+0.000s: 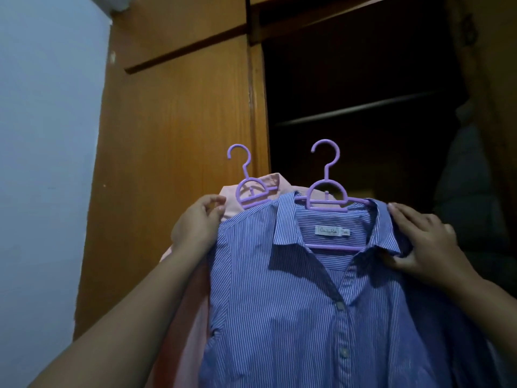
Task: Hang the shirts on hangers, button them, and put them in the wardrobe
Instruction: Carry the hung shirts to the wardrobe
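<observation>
A blue striped shirt (293, 303) hangs on a purple hanger (326, 191), buttoned below its open collar. Behind it to the left, a pink shirt (265, 183) sits on a second purple hanger (247, 189). My left hand (198, 222) grips the left shoulders of the shirts, fingers curled over the pink fabric. At the blue shirt's right shoulder my right hand (422, 242) holds the fabric, thumb pinching it near the collar. Both shirts are raised in front of the open wardrobe (363, 79).
The wardrobe's wooden door (173, 135) stands at the left, beside a pale wall (47, 163). A hanging rail (361, 107) crosses the dark interior above the hangers. Dark garments (472, 177) hang at the right inside.
</observation>
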Demonstrator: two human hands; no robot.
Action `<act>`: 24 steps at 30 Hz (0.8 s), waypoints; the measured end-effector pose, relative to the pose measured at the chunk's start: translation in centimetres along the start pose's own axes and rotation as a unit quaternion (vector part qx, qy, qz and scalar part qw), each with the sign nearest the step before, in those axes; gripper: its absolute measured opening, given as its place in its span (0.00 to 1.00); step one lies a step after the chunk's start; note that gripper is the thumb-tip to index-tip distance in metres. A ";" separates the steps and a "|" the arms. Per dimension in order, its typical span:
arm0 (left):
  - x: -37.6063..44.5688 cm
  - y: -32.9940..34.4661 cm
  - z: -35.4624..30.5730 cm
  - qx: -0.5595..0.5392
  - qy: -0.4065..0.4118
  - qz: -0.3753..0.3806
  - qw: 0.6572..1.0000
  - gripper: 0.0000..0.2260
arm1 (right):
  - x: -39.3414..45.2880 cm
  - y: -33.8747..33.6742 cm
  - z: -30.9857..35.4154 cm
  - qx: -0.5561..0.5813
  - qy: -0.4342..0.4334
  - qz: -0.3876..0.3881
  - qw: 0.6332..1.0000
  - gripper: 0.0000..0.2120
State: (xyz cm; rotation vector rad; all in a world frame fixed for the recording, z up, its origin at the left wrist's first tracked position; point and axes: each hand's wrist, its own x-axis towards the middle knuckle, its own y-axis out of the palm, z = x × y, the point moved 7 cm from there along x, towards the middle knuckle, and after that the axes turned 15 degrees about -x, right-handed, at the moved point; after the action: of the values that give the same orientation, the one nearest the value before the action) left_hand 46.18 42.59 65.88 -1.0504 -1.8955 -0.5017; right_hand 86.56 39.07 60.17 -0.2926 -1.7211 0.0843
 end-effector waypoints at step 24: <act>2.3 1.0 1.9 0.198 0.026 -0.024 0.980 0.20 | 3.2 -3.4 -3.6 -0.144 0.091 -0.022 0.985 0.44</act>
State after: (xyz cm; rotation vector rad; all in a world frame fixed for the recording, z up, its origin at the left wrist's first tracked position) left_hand 45.46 45.57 66.79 -0.7242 -1.8777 -0.1639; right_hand 89.14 36.15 64.58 -0.4620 -1.5561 -0.2203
